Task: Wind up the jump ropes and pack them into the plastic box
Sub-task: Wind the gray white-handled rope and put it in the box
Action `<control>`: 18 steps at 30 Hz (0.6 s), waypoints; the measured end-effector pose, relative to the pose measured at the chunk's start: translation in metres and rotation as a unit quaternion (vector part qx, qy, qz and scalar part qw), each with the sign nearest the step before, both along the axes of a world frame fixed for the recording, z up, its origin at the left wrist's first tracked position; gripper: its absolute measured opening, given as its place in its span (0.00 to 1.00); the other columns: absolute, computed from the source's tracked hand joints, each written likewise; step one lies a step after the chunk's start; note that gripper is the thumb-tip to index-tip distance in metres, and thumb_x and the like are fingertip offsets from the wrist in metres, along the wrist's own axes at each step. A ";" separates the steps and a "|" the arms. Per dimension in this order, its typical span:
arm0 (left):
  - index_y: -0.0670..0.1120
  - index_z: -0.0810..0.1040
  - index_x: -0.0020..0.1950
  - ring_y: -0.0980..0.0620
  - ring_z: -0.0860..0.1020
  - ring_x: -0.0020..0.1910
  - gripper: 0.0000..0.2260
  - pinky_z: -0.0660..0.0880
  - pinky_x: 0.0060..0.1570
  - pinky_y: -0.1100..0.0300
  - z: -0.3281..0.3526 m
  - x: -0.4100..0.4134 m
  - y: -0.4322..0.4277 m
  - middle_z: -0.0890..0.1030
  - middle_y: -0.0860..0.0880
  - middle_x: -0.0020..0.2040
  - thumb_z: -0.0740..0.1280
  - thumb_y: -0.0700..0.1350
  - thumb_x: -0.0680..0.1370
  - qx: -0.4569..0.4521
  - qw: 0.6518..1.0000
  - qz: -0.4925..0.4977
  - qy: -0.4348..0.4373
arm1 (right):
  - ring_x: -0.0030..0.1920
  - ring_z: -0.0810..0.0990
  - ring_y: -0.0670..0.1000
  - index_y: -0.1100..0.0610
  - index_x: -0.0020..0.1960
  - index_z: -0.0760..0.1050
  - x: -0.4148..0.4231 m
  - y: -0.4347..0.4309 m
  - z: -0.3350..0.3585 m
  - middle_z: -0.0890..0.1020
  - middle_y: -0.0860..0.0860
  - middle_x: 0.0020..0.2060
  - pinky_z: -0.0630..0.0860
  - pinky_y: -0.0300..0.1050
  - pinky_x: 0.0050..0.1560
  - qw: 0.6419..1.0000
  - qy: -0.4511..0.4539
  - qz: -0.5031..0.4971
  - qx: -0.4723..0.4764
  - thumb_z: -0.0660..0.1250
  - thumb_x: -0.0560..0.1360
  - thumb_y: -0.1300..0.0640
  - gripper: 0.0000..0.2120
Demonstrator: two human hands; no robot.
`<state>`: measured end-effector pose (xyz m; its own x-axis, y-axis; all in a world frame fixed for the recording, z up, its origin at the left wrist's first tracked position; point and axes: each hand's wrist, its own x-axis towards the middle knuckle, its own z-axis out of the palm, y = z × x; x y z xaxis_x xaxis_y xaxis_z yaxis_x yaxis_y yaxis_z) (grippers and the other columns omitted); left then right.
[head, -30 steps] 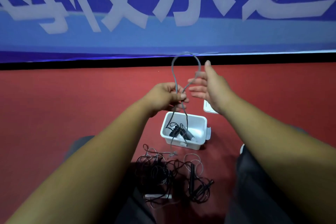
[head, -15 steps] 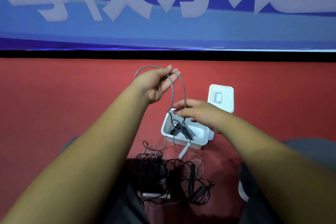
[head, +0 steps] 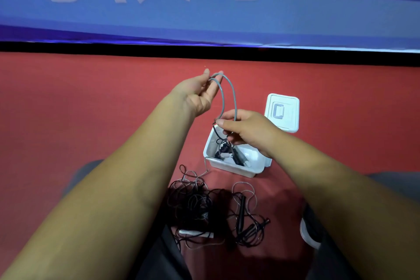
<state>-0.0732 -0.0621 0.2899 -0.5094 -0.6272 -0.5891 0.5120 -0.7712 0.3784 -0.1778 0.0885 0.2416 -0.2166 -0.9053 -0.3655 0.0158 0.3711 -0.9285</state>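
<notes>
right hand [head: 247,129], pinching grey rope [head: 234,98], partly hides box [head: 231,168].

2 hands [head: 200,95] hold grey rope [head: 228,95] loops over white box [head: 229,167].

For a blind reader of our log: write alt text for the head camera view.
A person's left hand and right hand pinch a loop of grey jump rope above an open white plastic box that holds a wound rope. The lid lies beside the box on the red floor, and a tangle of black jump ropes lies nearer the person.
</notes>
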 end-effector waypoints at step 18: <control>0.45 0.82 0.61 0.50 0.83 0.53 0.24 0.73 0.54 0.53 -0.039 -0.004 0.055 0.87 0.46 0.57 0.53 0.29 0.75 -0.333 0.774 -0.448 -0.299 | 0.30 0.83 0.51 0.63 0.53 0.81 -0.049 -0.010 0.021 0.84 0.54 0.35 0.87 0.51 0.39 0.980 -0.093 -0.177 -0.012 0.73 0.82 0.58 0.08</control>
